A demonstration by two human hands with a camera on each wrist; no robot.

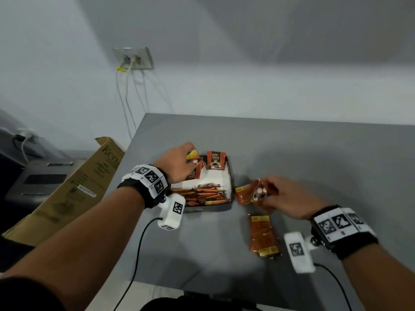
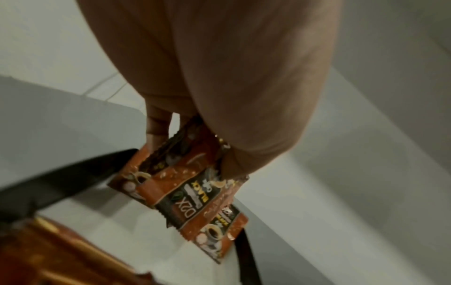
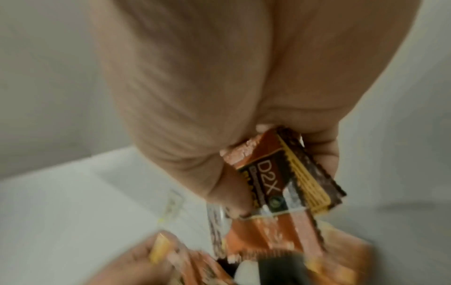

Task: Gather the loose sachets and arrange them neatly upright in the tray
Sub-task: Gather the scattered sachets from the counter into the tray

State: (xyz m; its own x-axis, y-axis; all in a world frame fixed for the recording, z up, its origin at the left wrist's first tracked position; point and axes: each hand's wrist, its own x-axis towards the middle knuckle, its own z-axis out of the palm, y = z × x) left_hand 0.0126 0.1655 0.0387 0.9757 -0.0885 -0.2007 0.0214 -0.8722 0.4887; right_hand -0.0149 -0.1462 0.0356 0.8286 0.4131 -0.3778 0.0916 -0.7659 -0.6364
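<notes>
A black-rimmed tray (image 1: 231,176) with a white inside sits mid-table. Orange sachets (image 1: 206,195) stand packed along its near end, and one sachet (image 1: 216,161) stands upright at the far end. My left hand (image 1: 179,163) is over the tray's far left corner and grips a few orange sachets (image 2: 185,185). My right hand (image 1: 276,196) is just right of the tray and pinches a small bunch of sachets (image 3: 285,185) above the table. A loose stack of sachets (image 1: 263,235) lies flat on the table below my right hand.
The grey table (image 1: 314,153) ends at a left edge near a tilted cardboard box (image 1: 74,191). A wall socket (image 1: 134,58) with hanging cables is behind. Wrist camera cables (image 1: 137,254) trail over the table's near edge.
</notes>
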